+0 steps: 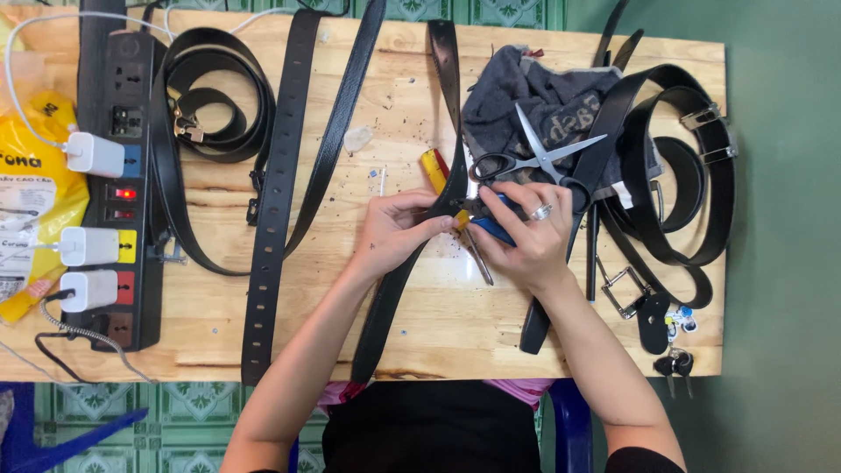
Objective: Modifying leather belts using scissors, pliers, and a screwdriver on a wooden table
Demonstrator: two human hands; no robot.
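While both hands meet at the middle of the frame, the left hand [399,229] has its fingers [438,226] pinched shut on a black belt [451,188] that runs from the top centre of the table [420,324] down past the near edge. Right hand [526,235], ring on one finger, is curled closed over a blue-handled tool [492,229], pliers or a punch by the look of it, though I can't tell exactly which since the hand covers most of it; its metal end [479,257] pokes out below toward the lower middle. A yellow-handled tool [434,171] lies just under the belt, right above the left hand. Scissors [536,158] sit open just above the right hand, resting on a grey cloth [534,96] in the upper middle. Right of the frame is a heap of coiled black belts [692,184] with silver buckles, plus keys [674,361] hanging at the lower right corner of the table. Left of centre a long belt with holes [273,201] lies straight down the table, with another coiled one [215,96] in the upper left. Far left there's a black power strip [127,96] with white chargers [92,153] plugged in and a yellow bag [31,175] at the edge.
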